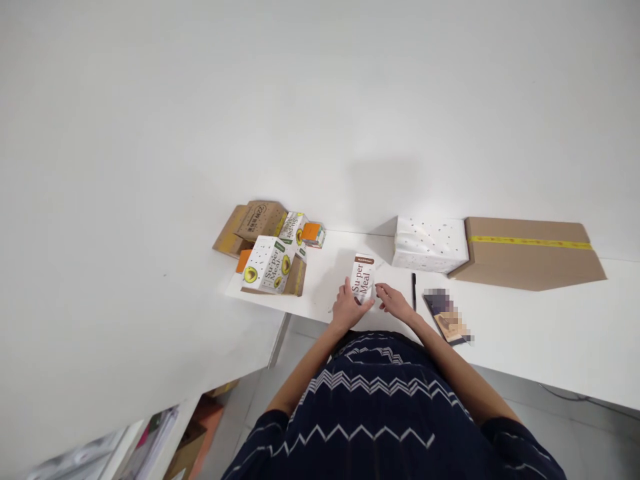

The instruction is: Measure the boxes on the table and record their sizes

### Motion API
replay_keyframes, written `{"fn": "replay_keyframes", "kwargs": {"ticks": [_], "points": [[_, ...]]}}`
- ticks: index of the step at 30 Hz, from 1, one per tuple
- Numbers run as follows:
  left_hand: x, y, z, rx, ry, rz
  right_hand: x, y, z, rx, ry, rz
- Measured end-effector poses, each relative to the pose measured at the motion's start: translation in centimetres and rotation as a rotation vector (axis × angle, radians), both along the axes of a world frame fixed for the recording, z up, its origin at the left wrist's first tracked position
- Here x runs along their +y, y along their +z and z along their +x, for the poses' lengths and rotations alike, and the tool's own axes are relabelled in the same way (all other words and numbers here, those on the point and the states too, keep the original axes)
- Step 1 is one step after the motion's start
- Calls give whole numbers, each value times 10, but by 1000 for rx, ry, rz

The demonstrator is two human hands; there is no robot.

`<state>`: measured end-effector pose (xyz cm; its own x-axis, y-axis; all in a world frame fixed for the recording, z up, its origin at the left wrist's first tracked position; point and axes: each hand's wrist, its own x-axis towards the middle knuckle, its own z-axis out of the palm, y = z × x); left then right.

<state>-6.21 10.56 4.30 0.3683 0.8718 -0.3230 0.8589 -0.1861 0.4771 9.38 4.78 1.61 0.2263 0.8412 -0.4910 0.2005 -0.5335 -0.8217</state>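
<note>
So the small white Su·per Meal box [364, 275] is upright-ish at the front of the white table [505, 320], right in front of the person. The left hand [349, 307] has it around the lower part, thumb on one side, fingers on the other. The right hand [394, 301] is just beside it, fingers loosely curled; can't tell if the fingertips actually touch the box.

Next to the right hand there's a black pen [414, 291], then a phone-like thing [446, 317], partly pixelated. Behind those, a white speckled package [431, 245] sits up against a big cardboard box [533, 250] with yellow tape.

Over on the left end it's a cluster: an avocado-print box [267, 263] in front, another avocado-print box [294, 230] behind it, an orange-topped little box [312, 233], plus brown cartons [260, 220] at the back.
</note>
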Motion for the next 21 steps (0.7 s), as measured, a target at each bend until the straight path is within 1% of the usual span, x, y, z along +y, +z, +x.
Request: {"fn": "replay_keyframes", "kwargs": {"ticks": [3,7,10,13,16,21], "points": [[11,1,6,4,9,-81,8,3,-5,109,-53,-19],[18,0,16,-29,71,-161,12,9,-9,250,-152,-52],[18,-1,17,-65,101,-151,9,11,-9,334,-184,-62],[16,-2,14,-85,104,-118,7,7,-5,386,-185,-54],[14,-1,7,-133,55,-103,7,-1,2,378,-237,-40],[10,-3,-2,-190,-128,-63,6,-13,18,375,-479,-11]]}}
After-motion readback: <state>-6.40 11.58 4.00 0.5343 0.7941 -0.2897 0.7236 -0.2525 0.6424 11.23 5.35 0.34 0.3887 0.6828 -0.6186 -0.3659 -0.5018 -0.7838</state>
